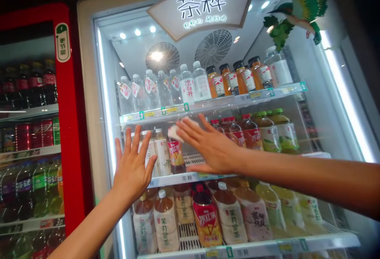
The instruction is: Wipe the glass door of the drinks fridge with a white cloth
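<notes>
In the head view, my left hand (pixel 133 167) is spread flat against the glass door of a lit drinks fridge (pixel 89 92), fingers pointing up and nothing in it. Farther right, my right hand (pixel 212 144) presses a folded white cloth (pixel 175 133) to the same glass, with its fingers stretched out over the cloth. Part of the cloth is hidden under the fingers. Behind the glass, near the cloth, stands an iced tea bottle (pixel 175 152) with a red and yellow label. My right forearm crosses in front of the middle shelf.
Clear water bottles (pixel 189 84) and dark-capped amber bottles (pixel 231 80) line the top shelf. Larger bottles (pixel 206 219) fill the lower one. A fan-shaped sign (pixel 202 11) and a green bird decoration (pixel 303 5) are above. A red-framed fridge (pixel 71 132) stands at left.
</notes>
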The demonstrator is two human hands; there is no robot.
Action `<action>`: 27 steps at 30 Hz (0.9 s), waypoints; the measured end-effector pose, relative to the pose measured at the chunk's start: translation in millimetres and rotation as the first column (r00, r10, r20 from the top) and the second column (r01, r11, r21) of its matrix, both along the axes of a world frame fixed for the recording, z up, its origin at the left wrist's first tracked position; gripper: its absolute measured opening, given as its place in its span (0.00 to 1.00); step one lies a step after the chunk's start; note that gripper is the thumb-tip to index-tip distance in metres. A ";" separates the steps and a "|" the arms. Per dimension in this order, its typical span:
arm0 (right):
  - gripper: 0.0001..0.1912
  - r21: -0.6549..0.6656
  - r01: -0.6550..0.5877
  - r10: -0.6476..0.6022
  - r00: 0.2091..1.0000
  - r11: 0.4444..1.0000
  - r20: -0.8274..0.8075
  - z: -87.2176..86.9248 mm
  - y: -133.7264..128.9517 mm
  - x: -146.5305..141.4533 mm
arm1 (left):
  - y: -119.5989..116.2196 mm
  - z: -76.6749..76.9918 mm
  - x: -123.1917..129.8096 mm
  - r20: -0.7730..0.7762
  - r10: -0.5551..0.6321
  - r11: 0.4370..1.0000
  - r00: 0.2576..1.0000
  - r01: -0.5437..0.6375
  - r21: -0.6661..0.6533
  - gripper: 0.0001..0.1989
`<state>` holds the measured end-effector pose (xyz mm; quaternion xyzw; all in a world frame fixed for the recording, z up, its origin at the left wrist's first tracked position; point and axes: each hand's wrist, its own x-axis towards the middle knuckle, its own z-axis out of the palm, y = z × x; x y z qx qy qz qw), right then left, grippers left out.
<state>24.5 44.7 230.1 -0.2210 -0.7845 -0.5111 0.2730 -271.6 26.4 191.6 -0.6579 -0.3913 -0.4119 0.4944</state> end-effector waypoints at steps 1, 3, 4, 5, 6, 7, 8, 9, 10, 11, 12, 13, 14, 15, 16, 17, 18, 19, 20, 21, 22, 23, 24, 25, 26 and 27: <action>0.58 -0.010 -0.020 0.021 0.997 1.000 0.081 -5.3 -0.1 3.8 | 1.1 -1.1 1.7 -0.010 -0.003 1.000 1.000 0.003 -0.004 0.38; 0.55 -0.021 -0.008 0.011 0.989 1.000 0.147 -4.9 1.3 11.6 | 3.4 -2.4 7.0 -0.033 -0.005 1.000 0.999 0.005 -0.010 0.38; 0.53 -0.015 0.024 -0.022 0.995 1.000 0.101 0.4 2.4 15.7 | 4.5 -2.5 11.0 -0.044 -0.007 1.000 0.999 0.007 -0.008 0.38; 0.52 -0.004 0.061 -0.061 0.998 0.998 0.009 6.7 3.6 19.9 | 5.3 -2.3 15.9 -0.052 -0.012 1.000 0.999 0.012 0.000 0.38; 0.52 0.008 0.095 -0.094 0.990 0.995 -0.103 11.5 4.5 24.6 | 5.6 -2.1 21.9 -0.059 -0.018 1.000 0.998 0.019 0.010 0.38; 0.52 0.022 0.119 -0.112 0.974 0.993 -0.199 12.6 4.9 29.9 | 5.5 -2.0 28.8 -0.066 -0.027 0.999 0.997 0.028 0.024 0.39; 0.53 0.036 0.127 -0.114 0.961 0.991 -0.252 8.7 4.8 36.0 | 4.8 -2.3 36.6 -0.073 -0.037 0.998 0.997 0.040 0.040 0.39; 0.54 0.052 0.123 -0.105 0.959 0.991 -0.264 0.0 4.2 42.9 | 3.7 -3.0 45.2 -0.079 -0.049 0.997 0.996 0.053 0.053 0.39; 0.55 0.062 0.106 -0.090 0.971 0.992 -0.221 -11.8 3.6 50.3 | 2.5 -4.1 54.5 -0.085 -0.061 0.996 0.995 0.067 0.064 0.39; 0.56 0.061 0.087 -0.076 0.983 0.994 -0.166 -24.0 3.4 58.0 | 1.3 -5.4 64.4 -0.090 -0.072 0.994 0.993 0.078 0.071 0.39; 0.56 0.064 0.080 -0.070 0.987 0.995 -0.142 -34.0 3.9 65.7 | 0.4 -6.7 74.8 -0.098 -0.079 0.994 0.992 0.086 0.073 0.39; 0.56 0.065 0.081 -0.070 0.985 0.995 -0.156 -39.7 5.2 73.0 | 0.0 -7.7 85.7 -0.108 -0.085 0.993 0.991 0.093 0.073 0.39; 0.56 0.068 0.088 -0.072 0.977 0.994 -0.200 -40.6 7.1 79.6 | 0.0 -8.7 96.8 -0.118 -0.089 0.992 0.989 0.098 0.073 0.39; 0.55 0.073 0.099 -0.076 0.962 0.992 -0.261 -37.7 9.2 85.5 | 0.2 -9.8 108.1 -0.127 -0.092 0.992 0.988 0.102 0.074 0.39; 0.53 0.075 0.109 -0.079 0.943 0.991 -0.323 -33.5 11.0 90.7 | 0.4 -11.5 119.4 -0.132 -0.094 0.992 0.987 0.104 0.073 0.40; 0.52 0.075 0.117 -0.081 0.925 0.990 -0.372 -30.8 12.4 95.5 | 0.3 -14.5 130.6 -0.129 -0.095 0.992 0.987 0.105 0.068 0.39; 0.52 0.072 0.121 -0.082 0.912 0.990 -0.401 -32.2 13.0 100.4 | -0.5 -19.4 141.5 -0.120 -0.100 0.992 0.988 0.108 0.060 0.39; 0.52 0.063 0.123 -0.087 0.906 0.990 -0.414 -39.2 12.6 105.9 | -1.9 -26.4 152.2 -0.103 -0.105 0.993 0.989 0.110 0.046 0.39; 0.53 0.051 0.124 -0.092 0.906 0.991 -0.414 -51.5 11.2 112.4 | -4.0 -35.5 162.7 -0.081 -0.112 0.993 0.990 0.115 0.033 0.38; 0.54 0.042 0.126 -0.098 0.907 0.991 -0.409 -67.5 8.9 120.2 | -6.3 -46.4 173.4 -0.053 -0.119 0.992 0.991 0.120 0.023 0.38; 0.55 0.034 0.133 -0.109 0.909 0.990 -0.403 -84.4 6.1 129.4 | -8.4 -58.1 184.6 -0.022 -0.126 0.992 0.992 0.127 0.013 0.38; 0.55 0.027 0.147 -0.125 0.910 0.989 -0.396 -99.1 3.4 139.7 | -10.1 -69.7 196.5 0.006 -0.134 0.991 0.991 0.134 0.003 0.39; 0.55 0.023 0.161 -0.139 0.909 0.987 -0.393 -109.3 1.3 150.9 | -10.9 -80.2 209.5 0.027 -0.141 0.990 0.990 0.141 -0.007 0.39; 0.55 0.019 0.175 -0.153 0.904 0.984 -0.398 -114.0 0.2 162.7 | -10.8 -88.8 223.6 0.042 -0.146 0.989 0.988 0.147 -0.016 0.40; 0.53 0.013 0.188 -0.166 0.894 0.982 -0.416 -113.7 0.1 174.6 | -9.9 -95.0 238.6 0.047 -0.152 0.988 0.987 0.153 -0.023 0.41; 0.52 0.006 0.195 -0.172 0.880 0.981 -0.442 -110.4 0.9 185.9 | -8.7 -98.8 254.1 0.045 -0.158 0.987 0.986 0.160 -0.025 0.41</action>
